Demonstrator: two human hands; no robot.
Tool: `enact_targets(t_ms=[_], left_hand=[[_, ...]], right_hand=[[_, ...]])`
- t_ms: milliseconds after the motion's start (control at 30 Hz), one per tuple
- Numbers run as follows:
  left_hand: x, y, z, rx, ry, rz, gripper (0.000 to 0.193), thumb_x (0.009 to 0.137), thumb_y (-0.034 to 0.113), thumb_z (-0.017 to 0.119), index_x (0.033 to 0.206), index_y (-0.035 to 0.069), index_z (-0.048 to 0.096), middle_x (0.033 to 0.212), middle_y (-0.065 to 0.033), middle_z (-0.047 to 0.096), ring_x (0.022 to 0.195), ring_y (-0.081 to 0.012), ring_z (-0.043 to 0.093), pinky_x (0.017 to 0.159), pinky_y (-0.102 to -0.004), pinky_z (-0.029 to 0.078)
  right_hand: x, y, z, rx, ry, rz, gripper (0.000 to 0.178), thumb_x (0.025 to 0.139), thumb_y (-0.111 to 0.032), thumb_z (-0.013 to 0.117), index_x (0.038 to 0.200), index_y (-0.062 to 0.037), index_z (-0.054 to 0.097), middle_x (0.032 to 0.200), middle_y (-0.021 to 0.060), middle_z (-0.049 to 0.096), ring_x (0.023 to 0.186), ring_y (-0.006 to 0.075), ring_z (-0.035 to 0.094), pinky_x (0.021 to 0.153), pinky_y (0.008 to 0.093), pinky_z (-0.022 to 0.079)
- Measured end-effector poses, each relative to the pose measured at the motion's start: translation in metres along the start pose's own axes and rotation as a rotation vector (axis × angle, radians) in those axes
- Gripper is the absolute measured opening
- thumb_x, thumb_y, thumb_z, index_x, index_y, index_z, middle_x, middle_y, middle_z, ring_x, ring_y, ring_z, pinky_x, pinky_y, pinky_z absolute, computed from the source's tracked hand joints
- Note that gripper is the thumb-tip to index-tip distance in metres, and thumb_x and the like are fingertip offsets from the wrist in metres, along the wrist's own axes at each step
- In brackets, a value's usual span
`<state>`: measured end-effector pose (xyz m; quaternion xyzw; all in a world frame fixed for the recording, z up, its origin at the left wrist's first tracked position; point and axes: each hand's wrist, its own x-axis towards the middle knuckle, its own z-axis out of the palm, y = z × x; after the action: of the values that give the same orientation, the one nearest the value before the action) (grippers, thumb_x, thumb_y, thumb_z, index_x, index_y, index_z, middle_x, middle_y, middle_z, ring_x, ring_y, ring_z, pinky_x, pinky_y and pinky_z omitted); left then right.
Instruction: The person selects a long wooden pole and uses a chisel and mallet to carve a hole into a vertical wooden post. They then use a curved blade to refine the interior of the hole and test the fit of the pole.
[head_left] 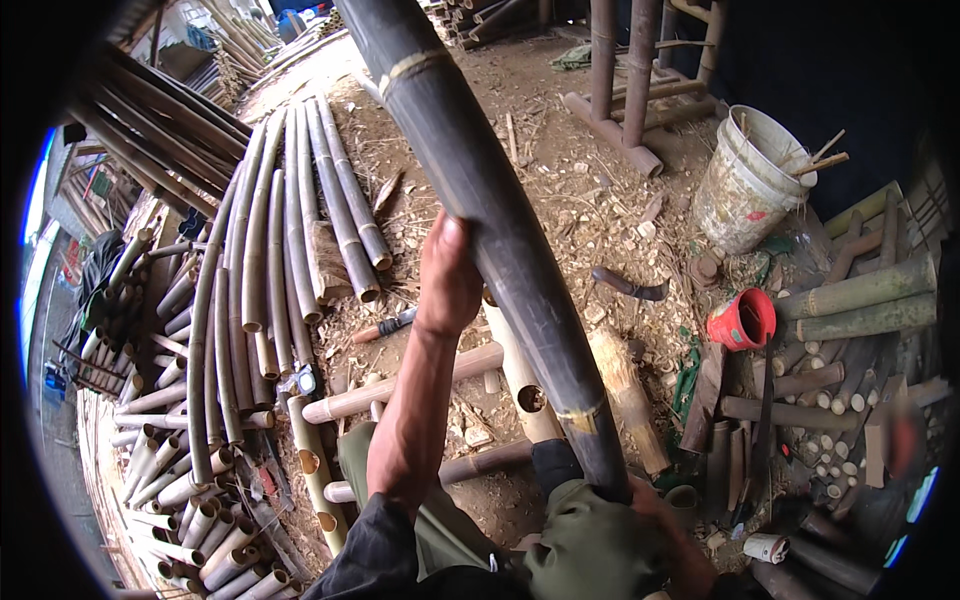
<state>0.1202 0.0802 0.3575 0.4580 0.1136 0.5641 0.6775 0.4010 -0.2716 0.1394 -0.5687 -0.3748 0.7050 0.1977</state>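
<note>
A thick dark bamboo pole [480, 180] slants across the middle, from the top edge down to my lap. My left hand [448, 275] is closed around its mid-length from the left side, thumb on top. My right hand [655, 515] is at the pole's lower end, by my green-clad knee [595, 540]; its fingers are mostly hidden, but it appears to grip that end. Under the pole stands a low bamboo frame [410, 385] with holes cut in its pieces. A knife with a wooden handle [370, 333] lies beyond the frame, left of my left hand.
Long bamboo poles [285, 230] lie side by side at the left, above stacked cut lengths [210, 530]. A dark-handled blade [630, 284] rests among wood chips. At right are a dirty white bucket [745, 185], a red bucket [738, 322] and green bamboo lengths [865, 300].
</note>
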Motion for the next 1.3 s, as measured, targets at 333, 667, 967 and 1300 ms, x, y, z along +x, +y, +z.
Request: enact_targets(t_ms=[333, 667, 967, 1300], left_hand=[[-0.032, 0.169, 0.068, 0.556, 0.139, 0.238, 0.046, 0.082, 0.031, 0.071, 0.105, -0.008, 0.061, 0.089, -0.017, 0.067, 0.08, -0.0248, 0.069, 0.074, -0.0372, 0.058], [-0.103, 0.207, 0.11, 0.586, -0.017, 0.221, 0.049, 0.075, 0.022, 0.076, 0.108, -0.009, 0.059, 0.093, -0.016, 0.07, 0.083, -0.0198, 0.067, 0.076, -0.033, 0.054], [-0.105, 0.166, 0.107, 0.872, 0.153, 0.526, 0.064, 0.073, 0.029, 0.076, 0.117, -0.008, 0.049, 0.102, -0.0276, 0.065, 0.097, -0.0358, 0.067, 0.086, -0.0407, 0.052], [-0.107, 0.116, 0.042, 0.815, -0.03, 0.444, 0.097, 0.054, 0.032, 0.089, 0.132, 0.002, 0.04, 0.111, -0.02, 0.061, 0.102, -0.0325, 0.065, 0.087, -0.0408, 0.053]], right_hand=[[0.075, -0.138, 0.075, -0.457, 0.127, -0.51, 0.084, 0.066, -0.024, 0.086, 0.134, -0.0006, 0.043, 0.121, 0.0166, 0.06, 0.109, 0.0261, 0.058, 0.097, 0.0373, 0.046], [0.127, -0.152, 0.101, -0.533, -0.098, -0.4, 0.053, 0.061, -0.025, 0.085, 0.108, -0.0081, 0.07, 0.107, 0.0101, 0.072, 0.102, 0.0196, 0.065, 0.095, 0.0319, 0.048], [0.179, -0.159, 0.109, -0.528, -0.097, -0.484, 0.049, 0.061, -0.019, 0.085, 0.107, -0.0087, 0.072, 0.107, 0.0088, 0.072, 0.103, 0.0193, 0.066, 0.096, 0.0333, 0.049], [0.116, -0.275, 0.043, -0.39, 0.066, -0.609, 0.061, 0.061, -0.019, 0.087, 0.116, -0.008, 0.065, 0.113, 0.0087, 0.068, 0.108, 0.0205, 0.062, 0.098, 0.0352, 0.045]])
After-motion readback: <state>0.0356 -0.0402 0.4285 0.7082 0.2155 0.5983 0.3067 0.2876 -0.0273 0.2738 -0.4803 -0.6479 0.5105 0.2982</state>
